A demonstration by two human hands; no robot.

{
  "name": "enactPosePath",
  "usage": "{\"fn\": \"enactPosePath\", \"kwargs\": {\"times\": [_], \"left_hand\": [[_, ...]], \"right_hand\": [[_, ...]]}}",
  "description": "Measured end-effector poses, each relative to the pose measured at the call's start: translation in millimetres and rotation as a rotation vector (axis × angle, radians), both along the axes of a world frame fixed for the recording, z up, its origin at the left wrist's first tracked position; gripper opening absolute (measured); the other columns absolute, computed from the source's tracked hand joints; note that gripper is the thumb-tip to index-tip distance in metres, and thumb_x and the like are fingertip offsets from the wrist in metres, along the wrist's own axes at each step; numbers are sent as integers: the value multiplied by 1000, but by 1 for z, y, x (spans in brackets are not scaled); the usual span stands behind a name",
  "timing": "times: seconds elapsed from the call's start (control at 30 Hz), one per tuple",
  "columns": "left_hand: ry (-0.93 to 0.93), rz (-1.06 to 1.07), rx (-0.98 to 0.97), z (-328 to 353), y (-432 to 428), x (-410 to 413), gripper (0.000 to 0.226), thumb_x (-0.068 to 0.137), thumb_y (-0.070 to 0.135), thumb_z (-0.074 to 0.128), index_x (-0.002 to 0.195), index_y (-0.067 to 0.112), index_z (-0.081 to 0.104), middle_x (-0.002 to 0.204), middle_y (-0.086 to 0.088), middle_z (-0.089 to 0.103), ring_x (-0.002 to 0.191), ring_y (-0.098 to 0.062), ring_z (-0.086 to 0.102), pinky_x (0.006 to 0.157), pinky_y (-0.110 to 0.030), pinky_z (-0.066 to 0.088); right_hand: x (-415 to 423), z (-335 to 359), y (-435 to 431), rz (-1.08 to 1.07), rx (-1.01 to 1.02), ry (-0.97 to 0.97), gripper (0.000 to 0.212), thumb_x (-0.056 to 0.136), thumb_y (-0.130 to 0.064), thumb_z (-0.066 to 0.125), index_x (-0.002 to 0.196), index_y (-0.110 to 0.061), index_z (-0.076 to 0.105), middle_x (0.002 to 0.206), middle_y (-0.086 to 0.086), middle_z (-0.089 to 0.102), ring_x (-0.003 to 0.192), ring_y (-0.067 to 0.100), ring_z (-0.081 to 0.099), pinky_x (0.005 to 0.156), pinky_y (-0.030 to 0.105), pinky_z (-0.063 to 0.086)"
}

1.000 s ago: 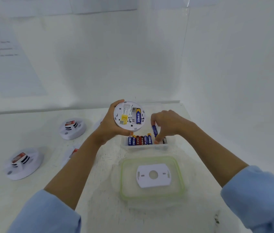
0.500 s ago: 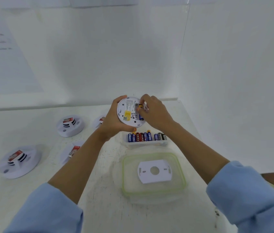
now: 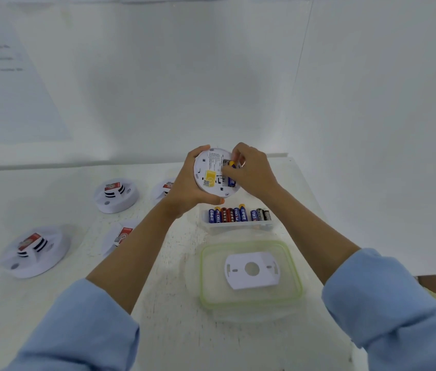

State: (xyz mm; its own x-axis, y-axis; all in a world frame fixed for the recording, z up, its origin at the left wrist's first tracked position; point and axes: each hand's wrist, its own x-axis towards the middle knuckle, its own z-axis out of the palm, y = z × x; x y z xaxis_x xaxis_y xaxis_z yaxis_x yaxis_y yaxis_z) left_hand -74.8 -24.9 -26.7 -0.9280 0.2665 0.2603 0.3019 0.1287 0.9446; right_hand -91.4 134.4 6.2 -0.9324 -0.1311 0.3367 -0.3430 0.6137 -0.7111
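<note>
1. Smoke detector [image 3: 213, 174] back side up, raised over surface [image 3: 174, 277], clasped round rim by left hand [image 3: 187, 186] fingers.
2. Right hand [image 3: 251, 172] fingers pinching blue battery [image 3: 231, 180] at detector's compartment.
3. Battery tray [image 3: 238, 226] on surface just below hands.

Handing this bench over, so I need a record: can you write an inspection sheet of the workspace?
Surface: white table, scuffed.
Job's things: smoke detector held back-side up; battery at its bay; battery tray beneath.
Clutter: four spare detectors at left; mounting plate in green-rimmed lid.
Grippers: left hand grips the smoke detector; right hand pinches the battery.
Cables: nothing seen.
Surroundings: white walls; paper sheet on left wall.
</note>
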Motion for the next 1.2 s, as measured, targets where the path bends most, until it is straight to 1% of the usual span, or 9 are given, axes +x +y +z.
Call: {"fn": "enactPosePath", "kwargs": {"times": [0.27, 0.4, 0.5, 0.57, 0.67, 0.77, 0.87, 1.0, 1.2], "left_hand": [[-9, 0, 20, 0, 0, -6, 110, 44, 1, 82, 136, 22, 27, 133, -8, 42, 121, -26, 48, 87, -41, 54], [12, 14, 17, 3, -2, -7, 106, 47, -3, 79, 136, 19, 26, 128, -3, 43, 117, -17, 48, 80, -25, 54], [22, 38, 17, 2, -9, -7, 105, 47, -3, 78, 135, 18, 26, 128, -2, 42, 115, -13, 48, 80, -17, 52], [23, 48, 11, 1, -11, -8, 104, 47, -2, 77, 135, 18, 26, 126, 3, 43, 114, -10, 47, 82, -15, 50], [23, 43, 11, 0, -11, -10, 105, 47, -3, 77, 136, 16, 25, 125, 5, 42, 115, -9, 47, 81, -14, 50], [21, 30, 29, 0, -11, -13, 106, 47, -5, 77, 136, 16, 26, 128, 0, 42, 115, -11, 48, 79, -17, 51], [14, 24, 44, 0, -13, -16, 104, 47, -7, 77, 135, 17, 27, 127, 3, 43, 113, -6, 50, 79, -18, 51], [11, 31, 25, -3, -15, -20, 103, 47, -8, 76, 134, 15, 26, 126, 5, 43, 109, 4, 51, 80, -17, 51], [-11, 38, 23, -4, -13, -23, 101, 47, -7, 76, 132, 19, 28, 125, 8, 43, 112, -2, 49, 79, -16, 50]], "right_hand": [[4, 9, 0, 26, -39, 163, 21, 73, -7, 65, 74, -10, 43, 63, -1, 44, 57, 9, 38, 53, 20, 35], [4, 22, 12, -63, -228, 102, 14, 73, -1, 66, 83, -5, 57, 65, -4, 54, 53, -1, 50, 51, 6, 42], [1, 28, 33, -112, 55, -160, 15, 74, -3, 67, 87, 1, 62, 76, 7, 64, 54, 8, 53, 46, 3, 41], [4, 22, 35, -45, 341, -354, 20, 75, -1, 68, 91, 9, 64, 92, 19, 69, 61, 18, 60, 61, 15, 52], [11, 10, 29, 26, 647, -494, 28, 77, -8, 71, 101, 6, 64, 100, 16, 70, 74, 21, 67, 77, 32, 56], [1, 15, 32, 14, 620, -385, 25, 78, -13, 72, 101, -3, 66, 106, 9, 65, 64, 14, 56, 70, 26, 47], [-32, 21, 35, -46, 666, -245, 32, 77, -13, 73, 107, -14, 64, 111, 5, 63, 91, 20, 59, 75, 28, 45], [-69, 14, 29, 201, 919, -327, 45, 81, -9, 66, 124, -14, 56, 129, 3, 51, 116, 23, 50, 94, 31, 43], [-94, -2, 22, 332, 1052, -428, 38, 83, 1, 56, 117, -15, 61, 117, 7, 65, 106, 21, 60, 93, 32, 48]]}}
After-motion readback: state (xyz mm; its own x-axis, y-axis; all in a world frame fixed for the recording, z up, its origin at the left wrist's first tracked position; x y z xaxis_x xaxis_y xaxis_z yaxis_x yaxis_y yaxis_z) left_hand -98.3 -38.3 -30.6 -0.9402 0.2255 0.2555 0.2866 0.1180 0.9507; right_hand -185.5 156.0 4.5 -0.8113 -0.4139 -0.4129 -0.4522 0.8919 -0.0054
